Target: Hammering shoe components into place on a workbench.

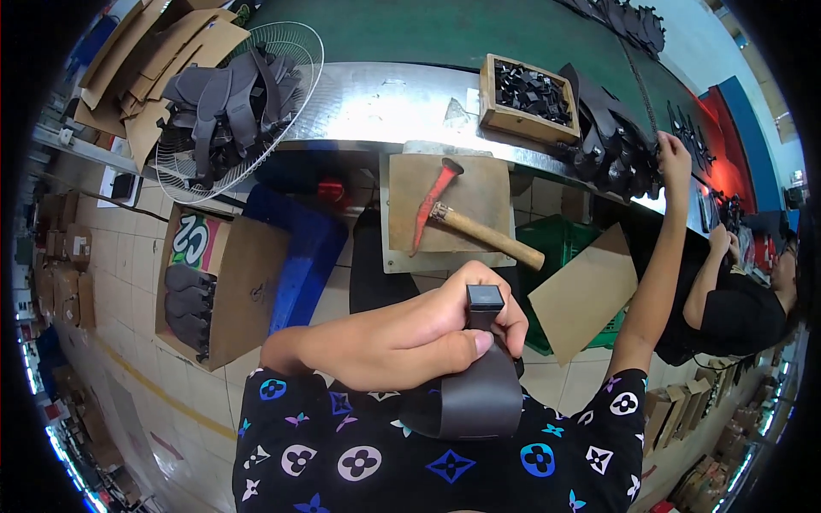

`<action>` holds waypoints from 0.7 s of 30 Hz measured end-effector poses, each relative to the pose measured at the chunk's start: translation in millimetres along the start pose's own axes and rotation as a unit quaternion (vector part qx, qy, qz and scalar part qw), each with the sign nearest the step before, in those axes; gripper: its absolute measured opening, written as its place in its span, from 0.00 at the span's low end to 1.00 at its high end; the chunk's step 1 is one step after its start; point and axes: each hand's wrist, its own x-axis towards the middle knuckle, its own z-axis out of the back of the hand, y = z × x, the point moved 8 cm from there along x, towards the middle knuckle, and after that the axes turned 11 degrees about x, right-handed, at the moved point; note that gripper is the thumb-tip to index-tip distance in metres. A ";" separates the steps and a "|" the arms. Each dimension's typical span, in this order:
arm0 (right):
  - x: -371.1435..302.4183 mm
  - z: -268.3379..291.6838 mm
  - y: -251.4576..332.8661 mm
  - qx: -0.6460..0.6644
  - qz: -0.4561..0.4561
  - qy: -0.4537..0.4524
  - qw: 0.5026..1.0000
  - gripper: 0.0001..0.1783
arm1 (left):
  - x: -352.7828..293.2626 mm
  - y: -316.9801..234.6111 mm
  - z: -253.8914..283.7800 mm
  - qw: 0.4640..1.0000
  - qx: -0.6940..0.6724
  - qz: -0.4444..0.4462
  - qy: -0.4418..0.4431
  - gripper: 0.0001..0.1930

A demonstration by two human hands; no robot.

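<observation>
My left hand (453, 329) is closed around a dark grey strap piece (481, 398), which curves in a broad loop below the thumb. A black, square-ended clip (485, 297) sticks up between the fingers. Stretched out to the right, my right hand (674, 161) has its fingers curled at the edge of a pile of dark strap pieces (611, 128) on the bench; what they grip, if anything, is hidden. In front of the left hand, a hammer (487, 235) with a wooden handle and red head lies on a brown board (402, 192).
A wooden box (489, 115) of small black parts stands on the metal-edged bench (368, 103). Grey strap pieces fill a wire basket (295, 34) at left. Below are a cardboard box (244, 299), a blue bin (308, 265) and a green crate (556, 235). Another person (735, 312) works at right.
</observation>
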 end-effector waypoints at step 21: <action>-38.0 -5.1 164.4 0.464 0.124 -0.061 0.875 0.15 | -33.1 -16.0 134.2 0.872 0.181 -0.112 -0.440 0.14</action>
